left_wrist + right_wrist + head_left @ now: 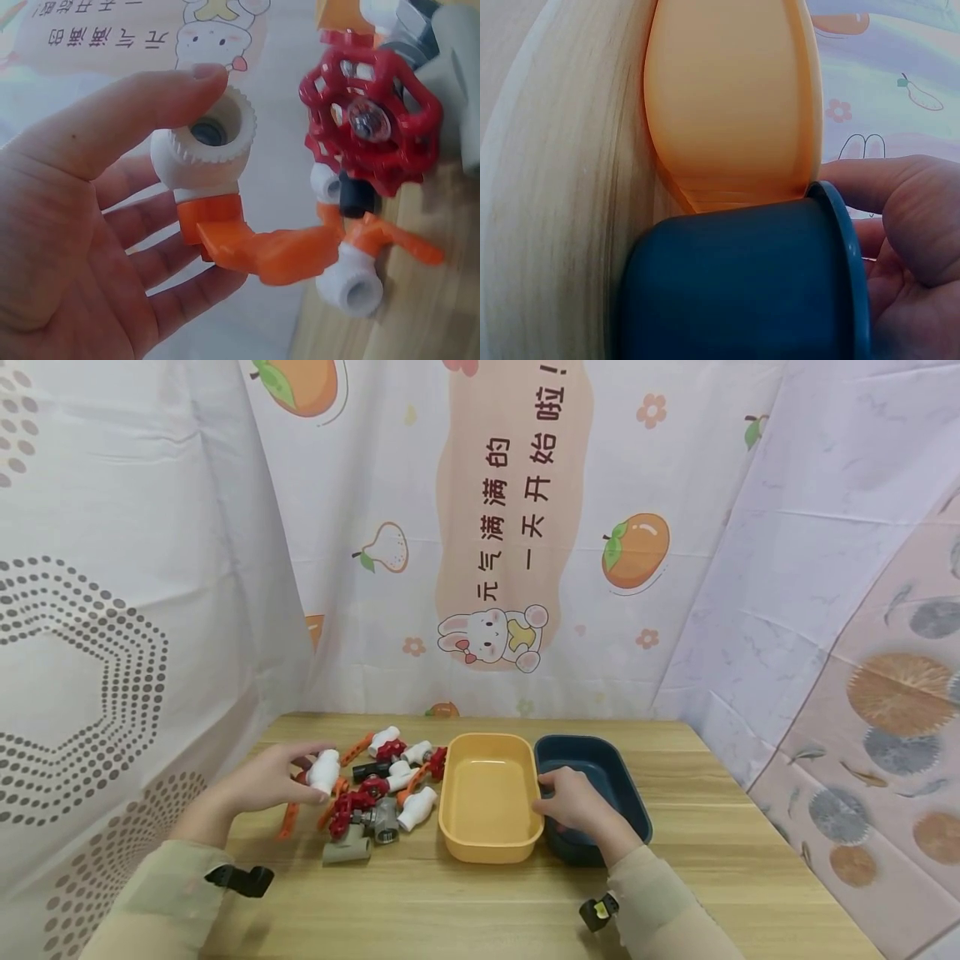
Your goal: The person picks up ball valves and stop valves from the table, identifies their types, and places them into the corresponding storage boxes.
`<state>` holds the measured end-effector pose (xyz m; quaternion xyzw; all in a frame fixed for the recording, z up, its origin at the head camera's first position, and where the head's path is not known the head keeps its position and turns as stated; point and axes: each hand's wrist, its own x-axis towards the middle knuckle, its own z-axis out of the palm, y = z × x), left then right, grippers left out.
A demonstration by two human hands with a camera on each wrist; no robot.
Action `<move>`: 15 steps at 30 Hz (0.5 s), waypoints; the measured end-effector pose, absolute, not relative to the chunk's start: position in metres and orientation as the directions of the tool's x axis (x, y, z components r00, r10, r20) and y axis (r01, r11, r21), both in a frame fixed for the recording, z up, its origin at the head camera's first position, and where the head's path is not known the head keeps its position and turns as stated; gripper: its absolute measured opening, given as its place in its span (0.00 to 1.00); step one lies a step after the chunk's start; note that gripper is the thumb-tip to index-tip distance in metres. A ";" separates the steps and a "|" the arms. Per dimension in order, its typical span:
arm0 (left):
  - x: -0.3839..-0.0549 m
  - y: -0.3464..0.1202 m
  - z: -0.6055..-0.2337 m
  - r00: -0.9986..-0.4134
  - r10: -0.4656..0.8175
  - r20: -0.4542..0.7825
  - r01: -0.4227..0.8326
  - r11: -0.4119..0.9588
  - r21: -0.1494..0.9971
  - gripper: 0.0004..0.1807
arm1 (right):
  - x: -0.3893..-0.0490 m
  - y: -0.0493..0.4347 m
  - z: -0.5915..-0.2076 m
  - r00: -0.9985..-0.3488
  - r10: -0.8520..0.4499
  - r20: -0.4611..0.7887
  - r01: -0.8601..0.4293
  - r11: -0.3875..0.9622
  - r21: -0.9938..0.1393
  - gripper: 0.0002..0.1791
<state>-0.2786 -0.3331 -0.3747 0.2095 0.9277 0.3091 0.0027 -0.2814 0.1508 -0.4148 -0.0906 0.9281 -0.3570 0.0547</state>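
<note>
My left hand (281, 777) holds a white ball valve (324, 770) with an orange lever handle (270, 251), above the left part of the fittings pile. In the left wrist view the thumb lies on the valve's ribbed white end; the fingers are behind it. Under that hand, red-wheel gate valves (371, 112) lie close by. My right hand (573, 802) is over the left side of the dark blue bin (636, 802), fingers loosely bent. Its thumb tip (840, 184) is right at the bin's rim, beside the yellow bin (491, 856); the other fingers are partly hidden.
The pile holds several white valves (417, 808), a grey metal valve (386, 821), a grey pipe tee (347, 850) and orange handles (291, 818). Both bins stand side by side on the wooden table (465, 906). A printed curtain (405, 460) hangs behind and on both sides.
</note>
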 end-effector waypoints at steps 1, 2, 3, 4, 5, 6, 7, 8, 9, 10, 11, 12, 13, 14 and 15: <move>-0.280 -0.332 -0.374 -0.912 0.390 0.124 0.386 0.718 0.579 0.45 | -0.282 0.151 -0.415 -0.978 -0.205 -0.039 -0.126 0.728 -0.674 0.28; -0.280 -0.331 -0.374 -0.913 0.388 0.124 0.384 0.718 0.581 0.45 | -0.282 0.151 -0.415 -0.978 -0.204 -0.039 -0.125 0.728 -0.675 0.28; -0.281 -0.329 -0.373 -0.913 0.389 0.125 0.385 0.718 0.579 0.45 | -0.282 0.151 -0.415 -0.978 -0.205 -0.039 -0.126 0.727 -0.675 0.28; -0.281 -0.328 -0.373 -0.914 0.386 0.122 0.382 0.720 0.579 0.45 | -0.282 0.151 -0.415 -0.978 -0.205 -0.039 -0.126 0.727 -0.675 0.28; -0.281 -0.326 -0.372 -0.914 0.387 0.122 0.382 0.721 0.578 0.46 | -0.282 0.151 -0.415 -0.978 -0.206 -0.037 -0.128 0.728 -0.673 0.28; -0.281 -0.324 -0.371 -0.914 0.385 0.124 0.382 0.721 0.578 0.46 | -0.282 0.151 -0.415 -0.978 -0.206 -0.036 -0.129 0.730 -0.671 0.28; -0.280 -0.322 -0.370 -0.913 0.388 0.126 0.386 0.720 0.577 0.46 | -0.282 0.151 -0.415 -0.978 -0.206 -0.035 -0.130 0.731 -0.670 0.28; -0.280 -0.320 -0.369 -0.914 0.385 0.127 0.384 0.720 0.578 0.45 | -0.282 0.151 -0.416 -0.977 -0.208 -0.034 -0.133 0.733 -0.668 0.28; -0.280 -0.318 -0.368 -0.914 0.386 0.128 0.384 0.717 0.582 0.45 | -0.282 0.151 -0.416 -0.977 -0.209 -0.034 -0.134 0.733 -0.667 0.27; -0.281 -0.315 -0.367 -0.915 0.384 0.127 0.381 0.712 0.590 0.45 | -0.282 0.151 -0.416 -0.977 -0.209 -0.033 -0.134 0.734 -0.666 0.27; -0.281 -0.312 -0.365 -0.915 0.383 0.130 0.382 0.711 0.591 0.44 | -0.282 0.152 -0.416 -0.977 -0.210 -0.032 -0.136 0.734 -0.665 0.27; -0.282 -0.310 -0.365 -0.917 0.377 0.130 0.376 0.712 0.592 0.44 | -0.283 0.152 -0.417 -0.977 -0.211 -0.031 -0.137 0.734 -0.665 0.27; -0.284 -0.308 -0.364 -0.919 0.373 0.130 0.374 0.713 0.593 0.45 | -0.283 0.152 -0.417 -0.977 -0.212 -0.030 -0.139 0.734 -0.665 0.27; -0.285 -0.305 -0.363 -0.923 0.363 0.130 0.365 0.714 0.598 0.45 | -0.283 0.152 -0.417 -0.977 -0.212 -0.029 -0.139 0.734 -0.664 0.27; -0.287 -0.303 -0.362 -0.923 0.362 0.132 0.366 0.716 0.595 0.45 | -0.283 0.152 -0.417 -0.977 -0.212 -0.029 -0.140 0.735 -0.664 0.27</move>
